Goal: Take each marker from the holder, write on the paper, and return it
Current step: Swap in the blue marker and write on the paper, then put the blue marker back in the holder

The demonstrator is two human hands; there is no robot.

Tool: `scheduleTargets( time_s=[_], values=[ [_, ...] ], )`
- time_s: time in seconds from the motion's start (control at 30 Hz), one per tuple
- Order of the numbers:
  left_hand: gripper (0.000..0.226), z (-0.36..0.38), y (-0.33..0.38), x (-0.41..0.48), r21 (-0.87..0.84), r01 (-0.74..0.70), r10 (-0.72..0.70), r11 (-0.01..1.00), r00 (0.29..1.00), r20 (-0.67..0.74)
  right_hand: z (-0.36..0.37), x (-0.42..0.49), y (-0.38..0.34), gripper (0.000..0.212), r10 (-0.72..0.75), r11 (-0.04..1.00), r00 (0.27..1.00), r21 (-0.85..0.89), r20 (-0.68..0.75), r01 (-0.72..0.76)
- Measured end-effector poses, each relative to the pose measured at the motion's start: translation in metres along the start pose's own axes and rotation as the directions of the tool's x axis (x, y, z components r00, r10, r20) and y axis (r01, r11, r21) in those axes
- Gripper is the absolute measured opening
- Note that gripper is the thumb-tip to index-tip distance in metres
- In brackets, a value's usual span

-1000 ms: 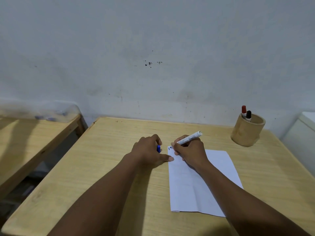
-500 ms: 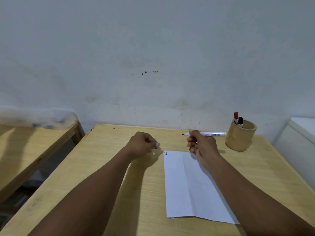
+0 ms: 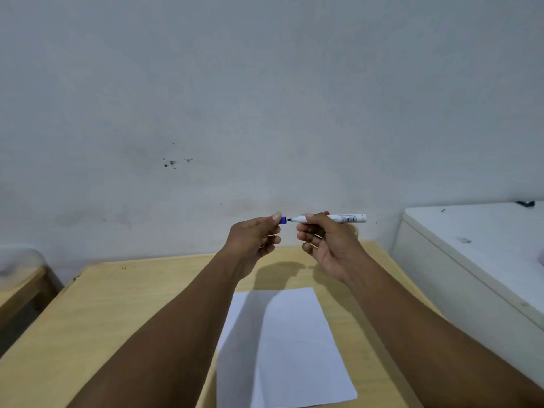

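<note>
A pale wooden table [image 3: 112,313] runs up to a grey wall [image 3: 265,98], with a white cabinet [image 3: 471,254] at its right and a sheet of paper [image 3: 294,348] lying flat between the person's forearms. Above the far edge, the right hand [image 3: 329,245] pinches a white marker [image 3: 338,218] level, tip pointing left, while the left hand [image 3: 253,240] is curled around a small blue cap [image 3: 283,220] just short of that tip. The holder is hidden behind the right hand, only a red marker top [image 3: 326,213] peeping over the fingers

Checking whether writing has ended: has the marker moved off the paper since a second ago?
Yes. The marker is now lifted above the paper, level, tip facing the blue cap in the left hand.
</note>
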State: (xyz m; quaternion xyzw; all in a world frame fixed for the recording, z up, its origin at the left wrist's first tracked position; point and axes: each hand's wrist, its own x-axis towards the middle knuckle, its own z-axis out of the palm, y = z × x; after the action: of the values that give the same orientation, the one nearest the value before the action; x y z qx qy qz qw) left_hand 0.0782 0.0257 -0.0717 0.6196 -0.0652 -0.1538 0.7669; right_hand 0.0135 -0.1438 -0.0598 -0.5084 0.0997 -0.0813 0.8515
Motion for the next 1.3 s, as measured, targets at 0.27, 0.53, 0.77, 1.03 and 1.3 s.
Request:
scheduleTargets(
  time_s=[0.27,0.53,0.77,1.03,1.3],
  values=[
    [0.021,0.039,-0.008,0.017,0.048,-0.048,0.046,0.998,0.998,0.037,-0.02,0.007,-0.005,0.005,-0.041,0.998,0.999,-0.055,0.007,0.042],
    [0.017,0.046,-0.005,0.034,0.197,-0.188,0.207,0.962,0.975,-0.081,-0.031,0.028,-0.027,0.051,0.12,0.939,0.985,-0.308,-0.125,-0.153],
    [0.015,0.07,0.013,0.052,0.657,-0.392,0.465,0.644,0.882,0.072,-0.083,0.035,-0.051,0.04,-0.031,0.869,0.951,-0.479,-0.309,-0.127],
    [0.037,0.11,0.0,0.067,0.81,-0.423,0.403,0.407,0.878,0.256,-0.107,0.043,-0.057,0.031,-0.096,0.825,0.941,-0.554,-0.324,-0.107],
    [0.027,0.123,-0.002,0.096,0.91,-0.256,0.329,0.327,0.933,0.144,-0.119,0.056,-0.05,0.027,-0.097,0.808,0.942,-0.578,-0.322,-0.114]
  ],
)
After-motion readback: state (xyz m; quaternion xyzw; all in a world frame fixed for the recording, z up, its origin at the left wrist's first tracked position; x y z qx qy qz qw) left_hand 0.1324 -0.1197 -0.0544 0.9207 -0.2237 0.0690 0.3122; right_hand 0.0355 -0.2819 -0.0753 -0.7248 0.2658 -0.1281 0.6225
